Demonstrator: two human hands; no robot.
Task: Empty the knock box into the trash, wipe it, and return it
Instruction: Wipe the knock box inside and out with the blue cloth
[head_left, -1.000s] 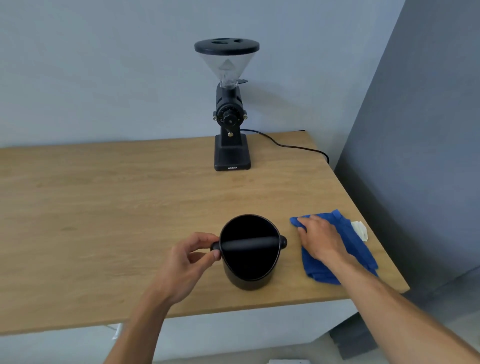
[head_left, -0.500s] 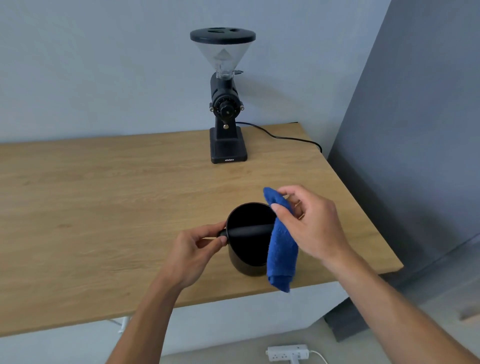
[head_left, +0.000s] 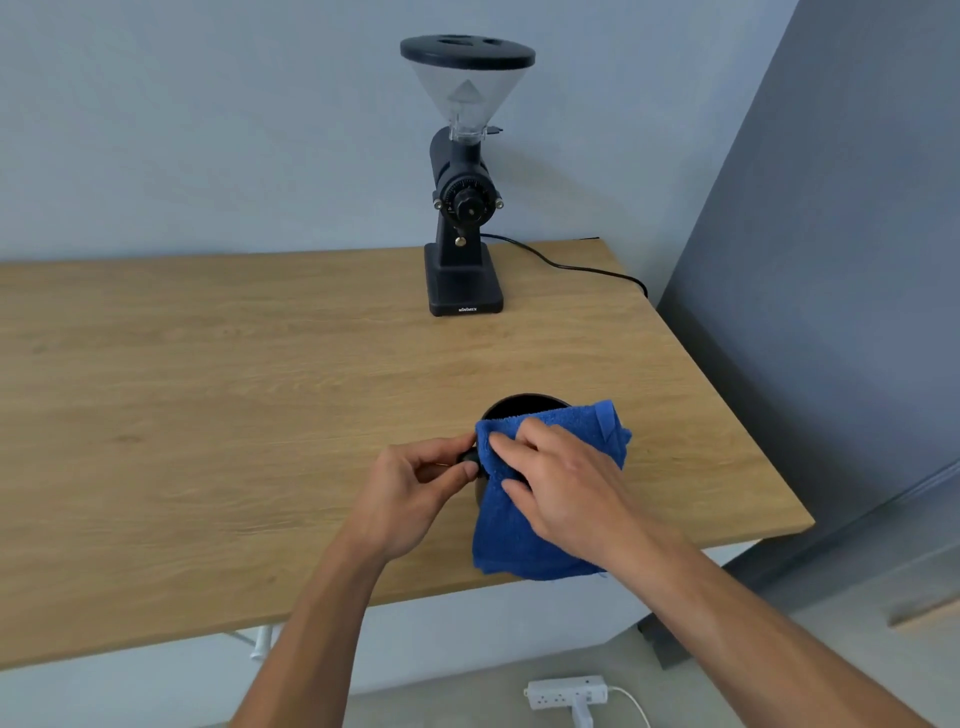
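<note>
The black knock box (head_left: 522, 405) stands near the front right of the wooden table (head_left: 208, 415). Only its far rim and a strip of its left wall show. A blue cloth (head_left: 524, 540) is draped over its top and hangs down its front. My right hand (head_left: 561, 483) lies flat on the cloth, pressing it onto the box. My left hand (head_left: 415, 488) pinches the round end of the knock bar (head_left: 470, 458) at the box's left side. The inside of the box is hidden.
A black coffee grinder (head_left: 465, 208) with a clear hopper stands at the back of the table, its cable (head_left: 566, 266) running off the right edge. A grey wall panel (head_left: 831, 260) rises to the right. A white power strip (head_left: 566, 693) lies on the floor below.
My right hand picked the blue cloth up from the table at the right, carried it over the knock box and laid it across the top. My left hand stayed on the bar end.
</note>
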